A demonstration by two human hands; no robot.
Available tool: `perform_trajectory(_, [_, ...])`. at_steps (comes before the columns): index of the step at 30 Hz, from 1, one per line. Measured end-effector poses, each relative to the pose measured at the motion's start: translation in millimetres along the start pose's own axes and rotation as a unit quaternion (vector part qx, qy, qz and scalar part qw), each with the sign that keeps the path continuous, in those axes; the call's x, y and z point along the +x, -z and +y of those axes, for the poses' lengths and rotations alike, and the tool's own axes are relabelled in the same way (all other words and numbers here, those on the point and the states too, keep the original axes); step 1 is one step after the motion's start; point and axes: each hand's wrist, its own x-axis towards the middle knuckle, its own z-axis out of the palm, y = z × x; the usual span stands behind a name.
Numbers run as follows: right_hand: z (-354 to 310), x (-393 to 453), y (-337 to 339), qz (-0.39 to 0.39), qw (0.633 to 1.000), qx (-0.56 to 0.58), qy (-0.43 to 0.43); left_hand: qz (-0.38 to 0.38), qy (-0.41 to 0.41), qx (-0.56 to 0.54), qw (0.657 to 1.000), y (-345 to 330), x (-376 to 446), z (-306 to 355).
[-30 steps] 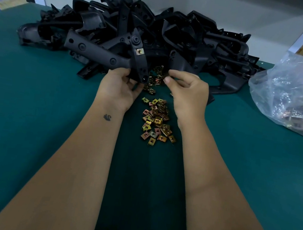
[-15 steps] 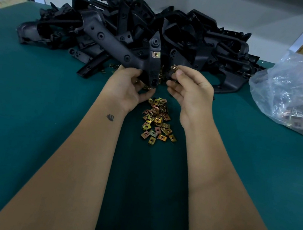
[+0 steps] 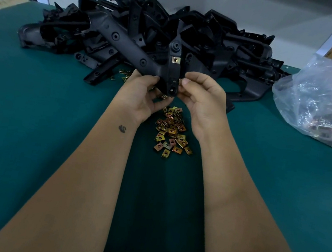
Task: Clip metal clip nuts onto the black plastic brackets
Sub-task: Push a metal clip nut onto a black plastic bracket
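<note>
Left hand (image 3: 141, 96) grips a black plastic bracket (image 3: 128, 50); right hand (image 3: 202, 103) pinches a metal clip nut (image 3: 180, 81) against its edge, above loose clip nuts (image 3: 170, 130).

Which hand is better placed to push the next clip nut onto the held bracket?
Right. The right hand already pinches a clip nut against the bracket edge, while the left hand grips the bracket to steady it.
</note>
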Motion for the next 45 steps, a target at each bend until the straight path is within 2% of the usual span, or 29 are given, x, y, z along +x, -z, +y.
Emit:
perform_trajectory(28, [3,0,-1,-0.002,1.0,0.001,0.012,0.006,-0.064,0.04,0.997,-4,-6,0])
perform_trajectory(35, [4,-3,-4,0.021,0.993,-0.093,0.063,0.015,-0.094,0.071,0.993,-2,-10,1])
perform_trajectory(45, [9,-1,-4,0.026,0.995,-0.081,0.055,0.008,-0.085,0.063,0.994,-5,-12,-1])
